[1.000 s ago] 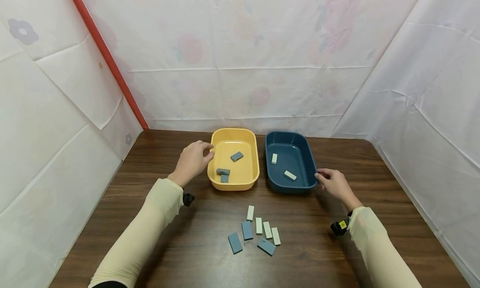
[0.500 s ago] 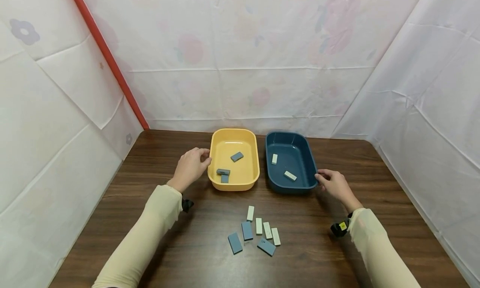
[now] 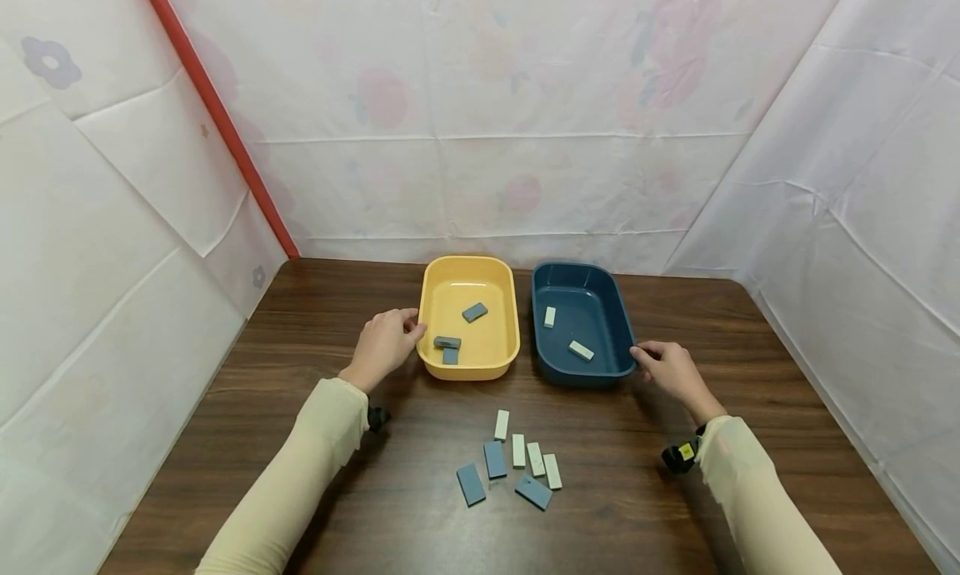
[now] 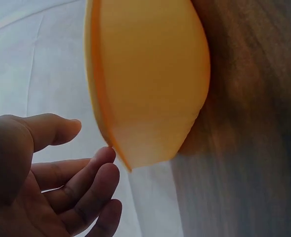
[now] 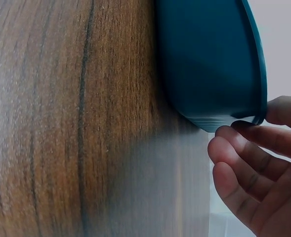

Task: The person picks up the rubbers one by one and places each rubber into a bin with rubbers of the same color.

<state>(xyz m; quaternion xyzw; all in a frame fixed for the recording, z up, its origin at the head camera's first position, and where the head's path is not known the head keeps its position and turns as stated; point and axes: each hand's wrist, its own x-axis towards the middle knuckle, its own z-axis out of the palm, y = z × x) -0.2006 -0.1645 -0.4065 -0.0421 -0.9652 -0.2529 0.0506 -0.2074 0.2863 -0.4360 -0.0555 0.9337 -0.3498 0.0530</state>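
Note:
My left hand (image 3: 382, 344) is at the left side of a yellow tray (image 3: 507, 365). In the left wrist view its loosely bent fingers (image 4: 93, 187) meet or nearly meet the rim, and the thumb stands apart from it. Thumb and forefinger of my right hand (image 3: 670, 371) pinch the right rim of a dark blue tray (image 3: 592, 292); the other fingers (image 5: 229, 173) curl below. Several grey-blue blocks, one a grey block (image 3: 475, 312), lie inside the yellow tray. The blue tray holds a pale block (image 3: 581, 351) and a second pale block (image 3: 550, 317).
In front of the trays, several loose blocks lie on the brown wooden table (image 3: 600, 525), among them a blue-grey block (image 3: 471, 485) and a narrow pale block (image 3: 501, 425). White patterned sheeting (image 3: 480, 183) walls off the back and sides. A red strip (image 3: 217, 112) runs down the left corner.
The left hand has come down and toward me along the yellow tray's left side. My right hand keeps its pinch on the blue tray's rim, and both trays stay in place.

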